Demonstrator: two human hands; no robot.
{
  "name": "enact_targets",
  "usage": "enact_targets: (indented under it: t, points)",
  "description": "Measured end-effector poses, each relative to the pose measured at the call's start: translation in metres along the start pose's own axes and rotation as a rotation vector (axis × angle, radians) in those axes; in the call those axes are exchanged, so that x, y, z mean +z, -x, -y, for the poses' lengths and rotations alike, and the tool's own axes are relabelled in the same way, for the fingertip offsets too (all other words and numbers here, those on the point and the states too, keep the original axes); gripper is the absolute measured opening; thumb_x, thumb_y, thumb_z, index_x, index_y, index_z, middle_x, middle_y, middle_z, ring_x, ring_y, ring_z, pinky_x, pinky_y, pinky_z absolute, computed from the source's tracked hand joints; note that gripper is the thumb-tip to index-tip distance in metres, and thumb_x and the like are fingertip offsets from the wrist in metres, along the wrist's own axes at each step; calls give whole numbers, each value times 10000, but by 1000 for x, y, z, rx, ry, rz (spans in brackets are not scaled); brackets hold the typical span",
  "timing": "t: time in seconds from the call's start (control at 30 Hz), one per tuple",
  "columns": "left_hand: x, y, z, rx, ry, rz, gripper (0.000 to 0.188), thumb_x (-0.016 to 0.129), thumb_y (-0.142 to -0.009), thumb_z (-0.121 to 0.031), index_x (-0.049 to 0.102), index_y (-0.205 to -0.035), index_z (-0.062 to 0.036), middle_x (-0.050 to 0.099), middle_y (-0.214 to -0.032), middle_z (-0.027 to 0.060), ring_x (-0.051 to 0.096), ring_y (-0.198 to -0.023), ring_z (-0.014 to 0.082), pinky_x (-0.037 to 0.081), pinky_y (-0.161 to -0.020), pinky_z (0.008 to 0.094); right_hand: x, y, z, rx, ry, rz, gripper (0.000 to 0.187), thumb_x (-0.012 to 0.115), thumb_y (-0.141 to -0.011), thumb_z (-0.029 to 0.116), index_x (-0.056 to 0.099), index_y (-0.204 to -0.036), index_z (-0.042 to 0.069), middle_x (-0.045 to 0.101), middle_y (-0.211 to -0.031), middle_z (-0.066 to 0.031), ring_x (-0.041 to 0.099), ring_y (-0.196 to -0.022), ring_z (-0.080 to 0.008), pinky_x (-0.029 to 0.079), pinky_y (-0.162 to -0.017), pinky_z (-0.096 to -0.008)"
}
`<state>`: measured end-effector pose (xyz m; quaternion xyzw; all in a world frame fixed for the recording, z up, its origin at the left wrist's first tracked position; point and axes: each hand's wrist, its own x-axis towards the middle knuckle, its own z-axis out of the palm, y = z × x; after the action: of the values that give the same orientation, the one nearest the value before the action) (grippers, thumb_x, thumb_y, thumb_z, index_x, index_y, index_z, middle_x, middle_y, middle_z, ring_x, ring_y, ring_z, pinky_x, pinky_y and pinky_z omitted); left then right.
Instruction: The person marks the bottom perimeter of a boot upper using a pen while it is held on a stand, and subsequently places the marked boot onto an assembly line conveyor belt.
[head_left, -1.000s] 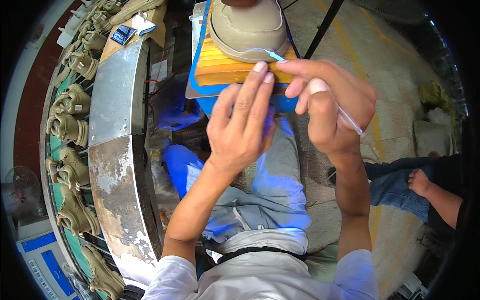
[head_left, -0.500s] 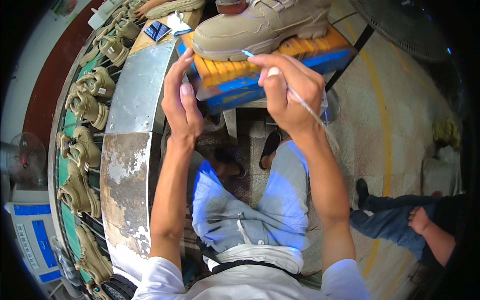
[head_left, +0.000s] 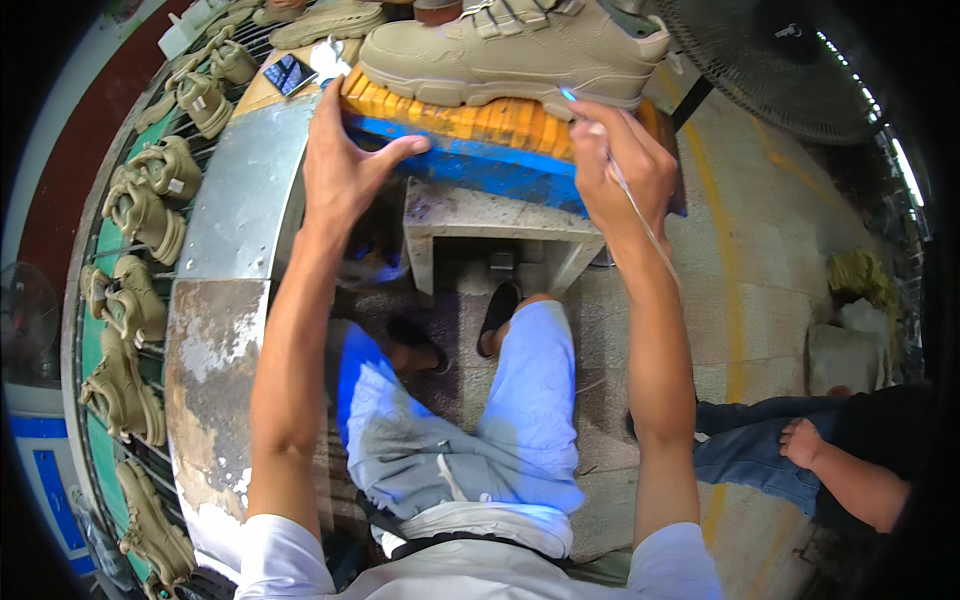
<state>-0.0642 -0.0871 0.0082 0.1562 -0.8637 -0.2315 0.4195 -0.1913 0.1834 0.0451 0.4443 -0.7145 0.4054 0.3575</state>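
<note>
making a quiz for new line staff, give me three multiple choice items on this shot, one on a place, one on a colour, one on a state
1. Where does the boot sit?
A. on the orange block
B. on the floor
C. on the person's lap

2. What colour is the edge under the orange block?
A. red
B. blue
C. white

3. What is the right hand doing?
A. hanging open
B. gripping a thin tool
C. resting on a knee

Answers:
1 A, the boot's sole lies along the top of the block.
2 B, a blue edge runs right below the orange.
3 B, the fingers pinch a thin tool whose tip meets the sole, while the left hand is spread open at the block's near corner.
</note>
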Motion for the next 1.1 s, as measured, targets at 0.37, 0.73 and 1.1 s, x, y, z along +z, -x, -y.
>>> enact_targets:
  t: [0.37, 0.73, 1.1]
  points:
    - [17, 15, -48, 374, 478, 239, 464, 849, -859, -294, 740, -1245, -60, 672, -1430, 132, 599, -1358, 314, 415, -1195, 480, -55, 11, 32, 18, -153, 229, 240, 578, -904, 41, 745, -1074, 11, 726, -835, -140, 742, -729, -284, 589, -652, -365]
    - [-32, 59, -25, -21, 17, 98, 496, 474, -1126, -351, 606, -1460, -8, 569, -1535, 198, 470, -1466, 392, 339, -1236, 466, 27, 11, 39, 75, -294, 31, 285, 562, -885, 13, 728, -1117, -1, 731, -846, -129, 732, -737, -284, 586, -668, -371]
    - [17, 37, -68, 663, 34, 179, 454, 653, -914, -29, 644, -1369, -30, 654, -1413, 151, 593, -1353, 344, 447, -1170, 481, 37, 12, 16, 122, -276, -62, 234, 578, -925, 19, 755, -1077, -5, 745, -876, -163, 726, -729, -266, 574, -668, -342]
